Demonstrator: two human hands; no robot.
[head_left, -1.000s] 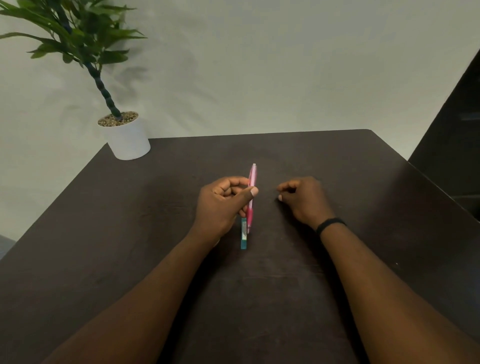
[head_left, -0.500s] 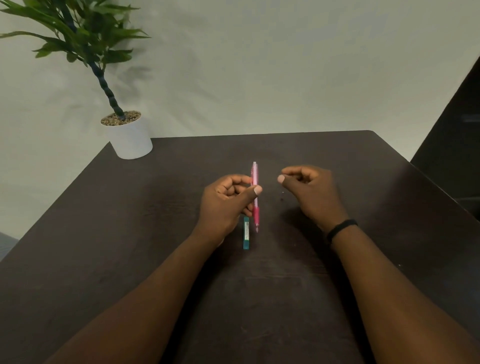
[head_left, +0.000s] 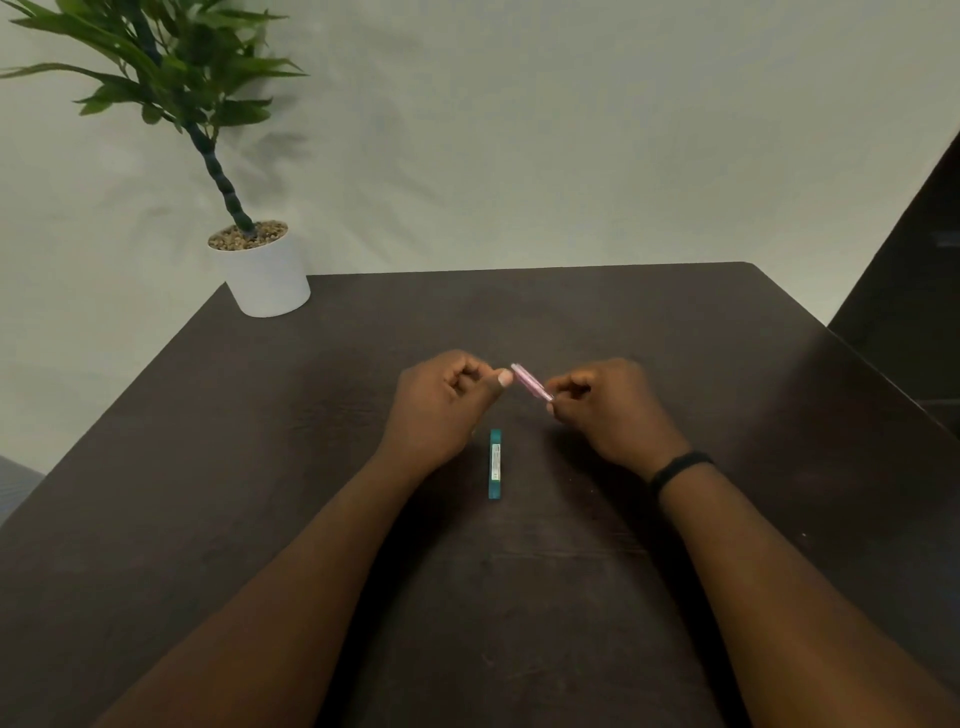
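A pink pen (head_left: 531, 383) is held slanted above the dark table (head_left: 675, 364), blurred by motion. My right hand (head_left: 608, 410) pinches its lower end, and the rest of the pen is hidden inside that hand. My left hand (head_left: 441, 405) has curled fingers, and its thumb and fingertips meet the pen's upper end. A slim teal case (head_left: 495, 464) with a white label lies flat on the table just below and between my hands, touched by neither.
A white pot (head_left: 265, 273) with a green plant stands at the table's far left corner. A dark panel (head_left: 914, 291) rises beyond the right edge. A black band is on my right wrist (head_left: 678, 467).
The pen stood nearly upright in my left hand alone; my right hand rose from the table and took hold of it. It now slants between both hands, clear of the teal case.
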